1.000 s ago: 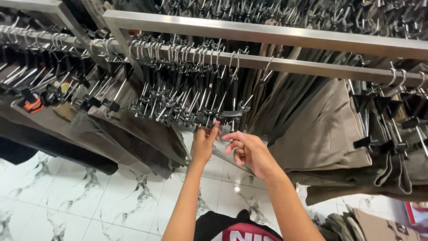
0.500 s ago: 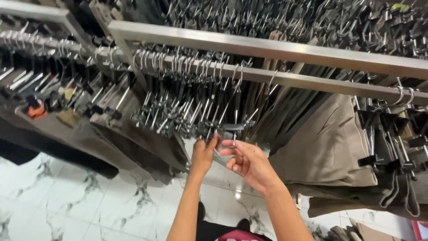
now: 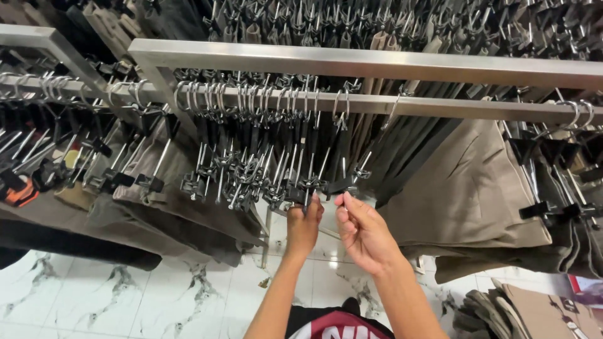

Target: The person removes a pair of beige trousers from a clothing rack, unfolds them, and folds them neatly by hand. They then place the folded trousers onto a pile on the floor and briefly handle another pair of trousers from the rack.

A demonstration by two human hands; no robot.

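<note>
A thick row of empty black clip hangers (image 3: 270, 169) hangs by metal hooks from a steel rail (image 3: 402, 105). My left hand (image 3: 304, 227) reaches up under the row, its fingers closed around the lower clip ends of a hanger. My right hand (image 3: 363, 232) is just to its right, thumb and fingers pinching a black clip (image 3: 342, 186) of the last hanger in the row. Both forearms rise from the bottom of the view.
Khaki trousers (image 3: 471, 188) hang to the right, darker trousers (image 3: 157, 201) to the left. A second steel bar (image 3: 377, 63) runs above with more hangers. White marble floor tiles (image 3: 157, 301) lie below; folded trousers (image 3: 521, 314) are stacked at bottom right.
Both hands have risen closer to the hanger row, and the view has tilted up toward the rail. The right hand's fingers now pinch the end hanger's clip.
</note>
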